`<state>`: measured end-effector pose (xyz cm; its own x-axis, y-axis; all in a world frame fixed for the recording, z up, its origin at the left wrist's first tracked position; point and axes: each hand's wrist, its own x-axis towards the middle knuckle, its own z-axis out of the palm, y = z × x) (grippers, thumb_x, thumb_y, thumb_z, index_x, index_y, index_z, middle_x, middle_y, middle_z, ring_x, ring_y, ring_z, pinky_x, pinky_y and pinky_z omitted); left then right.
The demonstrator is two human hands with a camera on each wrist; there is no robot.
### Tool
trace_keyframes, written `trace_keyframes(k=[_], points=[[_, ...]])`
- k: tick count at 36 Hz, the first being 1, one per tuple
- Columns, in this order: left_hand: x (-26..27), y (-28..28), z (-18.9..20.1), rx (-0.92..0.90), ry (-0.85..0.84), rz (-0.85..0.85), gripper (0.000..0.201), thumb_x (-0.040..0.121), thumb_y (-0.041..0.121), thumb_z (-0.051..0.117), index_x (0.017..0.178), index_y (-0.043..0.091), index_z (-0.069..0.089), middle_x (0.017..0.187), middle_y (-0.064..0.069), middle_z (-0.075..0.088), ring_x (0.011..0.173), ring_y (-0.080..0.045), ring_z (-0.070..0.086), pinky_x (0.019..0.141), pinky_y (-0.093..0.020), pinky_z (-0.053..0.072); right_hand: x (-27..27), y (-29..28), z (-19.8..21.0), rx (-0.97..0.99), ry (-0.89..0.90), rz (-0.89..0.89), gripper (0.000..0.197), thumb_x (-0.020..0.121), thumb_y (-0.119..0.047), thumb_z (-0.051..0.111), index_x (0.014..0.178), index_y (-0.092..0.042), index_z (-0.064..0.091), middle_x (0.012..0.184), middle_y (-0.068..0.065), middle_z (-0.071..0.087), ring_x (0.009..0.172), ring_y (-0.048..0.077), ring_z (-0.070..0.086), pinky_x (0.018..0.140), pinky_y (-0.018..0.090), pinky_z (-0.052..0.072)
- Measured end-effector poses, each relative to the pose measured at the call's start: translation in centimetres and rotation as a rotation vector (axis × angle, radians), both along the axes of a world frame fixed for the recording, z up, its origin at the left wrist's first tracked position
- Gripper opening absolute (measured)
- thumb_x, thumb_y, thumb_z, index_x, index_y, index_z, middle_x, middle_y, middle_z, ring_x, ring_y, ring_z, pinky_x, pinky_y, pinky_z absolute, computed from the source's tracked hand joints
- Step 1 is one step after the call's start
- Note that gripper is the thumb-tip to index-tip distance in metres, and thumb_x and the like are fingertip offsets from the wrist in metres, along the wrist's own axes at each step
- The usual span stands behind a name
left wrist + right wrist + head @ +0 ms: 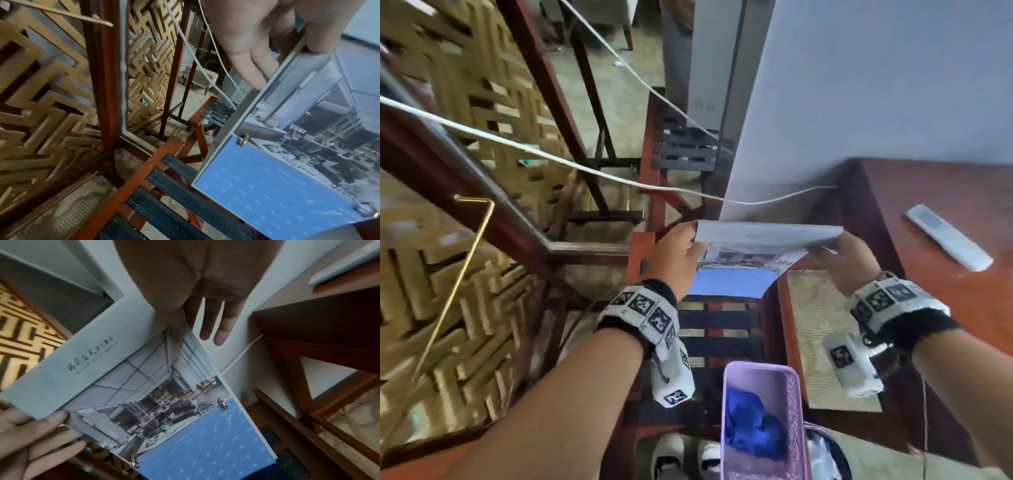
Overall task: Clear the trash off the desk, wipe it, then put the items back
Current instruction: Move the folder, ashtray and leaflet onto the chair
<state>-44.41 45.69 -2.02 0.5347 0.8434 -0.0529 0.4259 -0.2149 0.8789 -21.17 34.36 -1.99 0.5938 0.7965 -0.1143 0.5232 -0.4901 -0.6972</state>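
The person holds a desk calendar (pixel 753 245) up in the air with both hands, out past the left edge of the red-brown desk (pixel 945 240) and above the slatted wooden rack (pixel 719 329) that stands beside the desk. The left hand (pixel 676 255) pinches the calendar's left end, thumb on the printed face and the other fingers straight and close together behind it, as the right wrist view shows. The right hand (pixel 849 260) pinches the right end: its thumb (pixel 174 326) presses the photo page while the remaining fingers lie straight and slightly spread behind the card. The calendar carries a pale grey header strip with dark lettering, a photo of an interior, and a blue date page (pixel 277 194) hung on small brass rings (pixel 243 141). On the desk, to the right of the calendar, lies a white remote control (pixel 947 236), well apart from both hands. Below the calendar, nearer the person, a lilac plastic basket (pixel 796 404) rests on the slatted rack, and inside it lies a crumpled blue cloth (pixel 753 428). Just beside the basket on its right is a dark round bin (pixel 835 448) with pale crumpled material in it; what that material is cannot be told. A white cable (pixel 571 161) runs across behind the calendar toward the wall.
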Motion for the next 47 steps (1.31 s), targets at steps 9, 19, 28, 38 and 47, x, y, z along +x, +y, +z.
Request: trace_keyframes(k=[9,19,28,38,47], points=[[5.0,2.7,-6.2,-0.078,0.005,0.029,0.027,0.095,0.005,0.05,0.119,0.007,0.062,0.121,-0.009,0.063,0.112,-0.023,0.058,0.095,-0.032,0.045,3.0,2.1,-5.4,-0.175,-0.036,-0.149,0.025,0.09,-0.02,0.061,0.112,-0.007,0.062,0.102,0.014,0.068,0.099,0.033,0.061,0.082,0.037,0.046],[6.7,3.2,-10.5,-0.16,0.107,0.015,0.025,0.096,0.009,0.051,0.118,0.005,0.062,0.118,-0.003,0.063,0.106,-0.016,0.057,0.083,-0.021,0.041,4.7,2.5,-8.6,-0.269,-0.008,-0.165,0.023,0.091,-0.02,0.058,0.109,-0.006,0.061,0.093,0.012,0.066,0.081,0.026,0.058,0.07,0.031,0.041],[7.5,2.4,-12.9,-0.266,0.119,0.022,0.027,0.096,0.011,0.053,0.121,0.015,0.061,0.12,0.0,0.065,0.111,-0.018,0.059,0.09,-0.026,0.044,5.0,1.6,-10.2,-0.359,0.052,-0.191,0.024,0.094,-0.019,0.054,0.112,-0.006,0.061,0.107,0.013,0.067,0.091,0.027,0.06,0.078,0.035,0.046],[7.9,3.6,-13.0,-0.327,0.333,0.04,0.032,0.1,0.018,0.039,0.128,0.009,0.051,0.127,-0.01,0.059,0.113,-0.028,0.055,0.092,-0.032,0.041,4.5,2.0,-9.7,-0.386,0.154,-0.126,0.033,0.098,-0.021,0.046,0.13,-0.02,0.052,0.126,-0.001,0.06,0.11,0.021,0.057,0.094,0.041,0.048],[6.3,2.7,-9.8,-0.35,0.37,-0.023,0.041,0.099,0.019,0.043,0.139,0.01,0.037,0.142,-0.01,0.047,0.13,-0.026,0.045,0.102,-0.031,0.035,3.5,0.2,-7.9,-0.394,0.223,-0.085,0.049,0.096,-0.021,0.049,0.143,-0.022,0.036,0.136,0.0,0.05,0.104,0.02,0.059,0.086,0.037,0.052]])
